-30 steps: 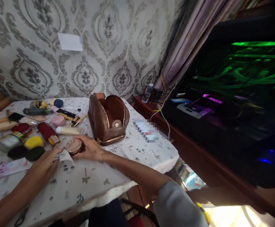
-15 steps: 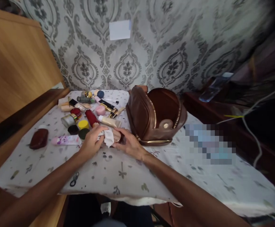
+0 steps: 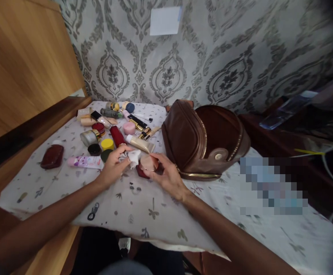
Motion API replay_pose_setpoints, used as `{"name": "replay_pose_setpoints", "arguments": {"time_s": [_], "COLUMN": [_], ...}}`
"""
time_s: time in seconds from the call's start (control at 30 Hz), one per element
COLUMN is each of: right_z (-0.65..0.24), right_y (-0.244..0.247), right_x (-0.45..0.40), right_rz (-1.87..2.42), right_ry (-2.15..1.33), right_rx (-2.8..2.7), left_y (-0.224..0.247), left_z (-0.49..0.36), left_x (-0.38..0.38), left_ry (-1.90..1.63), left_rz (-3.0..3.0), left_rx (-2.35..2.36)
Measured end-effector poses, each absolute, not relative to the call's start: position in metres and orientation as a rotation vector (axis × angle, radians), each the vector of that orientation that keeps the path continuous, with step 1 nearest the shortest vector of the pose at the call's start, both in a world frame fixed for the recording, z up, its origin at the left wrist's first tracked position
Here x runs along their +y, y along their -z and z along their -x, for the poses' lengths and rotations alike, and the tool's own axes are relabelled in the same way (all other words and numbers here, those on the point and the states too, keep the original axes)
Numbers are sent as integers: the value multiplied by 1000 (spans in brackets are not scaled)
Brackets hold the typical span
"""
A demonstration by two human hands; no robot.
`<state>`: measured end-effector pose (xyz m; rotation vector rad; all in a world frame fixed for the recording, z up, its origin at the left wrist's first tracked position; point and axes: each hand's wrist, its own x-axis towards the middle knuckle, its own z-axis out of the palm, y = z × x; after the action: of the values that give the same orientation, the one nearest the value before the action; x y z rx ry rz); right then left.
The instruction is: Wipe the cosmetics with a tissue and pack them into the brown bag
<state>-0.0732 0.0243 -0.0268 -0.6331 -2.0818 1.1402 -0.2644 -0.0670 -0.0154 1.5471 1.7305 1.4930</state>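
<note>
My left hand (image 3: 114,165) pinches a crumpled white cloth or tissue (image 3: 134,157). To its right, my right hand (image 3: 166,173) grips a small round pinkish-beige item (image 3: 149,163) between thumb and fingers. A dark red object (image 3: 142,172) shows just beneath that item. A cream tube with a white cap (image 3: 140,143) lies right behind my hands, beside a red tube (image 3: 117,136). Close to my left hand are a yellow-lidded jar (image 3: 107,144) and a pink and white tube (image 3: 85,162). The brown bag (image 3: 190,139) stands unzipped to the right of my right hand.
Several cosmetics, among them a pink jar (image 3: 129,128) and a glass jar (image 3: 89,137), lie at the back left. A dark red bottle (image 3: 52,156) is at the far left. A clear bottle (image 3: 288,110) lies at the right, past the bag. A patterned cloth (image 3: 137,210) covers the table.
The cloth and the round item have moved apart, and the item's face and the dark red object beneath now show. The whole view has shifted, with the bag further right.
</note>
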Motion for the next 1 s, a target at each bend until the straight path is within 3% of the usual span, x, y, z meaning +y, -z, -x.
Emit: {"name": "replay_pose_setpoints", "arguments": {"time_s": [0.2,0.53,1.0], "right_z": [70,72,77], "right_y": [25,28,35], "right_x": [27,28,23], "right_rz": [666,642,515], "right_ry": [-1473,-1591,-1181], "right_rx": [-1921,-1912,-2162], "left_y": [9,11,6], "left_z": [264,261,252], "left_x": [-70,-74,-80], "left_ry": [-1610,-1496,-1291], "left_rz": [-1385,-2000,-2586], "left_rx": [1702,1576,1384]}}
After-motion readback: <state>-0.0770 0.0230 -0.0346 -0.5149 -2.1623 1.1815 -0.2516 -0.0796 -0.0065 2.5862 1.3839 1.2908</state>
